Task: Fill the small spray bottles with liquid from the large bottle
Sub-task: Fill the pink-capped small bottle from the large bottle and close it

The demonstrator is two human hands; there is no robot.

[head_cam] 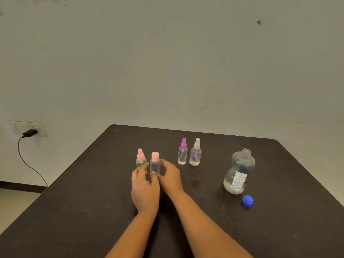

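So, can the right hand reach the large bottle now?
Probably yes. The large bottle stands uncapped right of the right hand, bare table between; the blue cap lies nearer the person, off that path. The hand must first release the pink-capped bottle.

The left hand (144,190) and right hand (171,175) are gripping a pink-capped bottle (154,163) upright on the tabletop (93,211), well left of the uncapped large bottle (239,172), whose blue cap (247,200) is lying near it.

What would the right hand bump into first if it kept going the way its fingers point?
The pink-capped bottle, standing right in front of it. The right hand points away and leftward at it, with fingers curled close. Whether they already touch is unclear.
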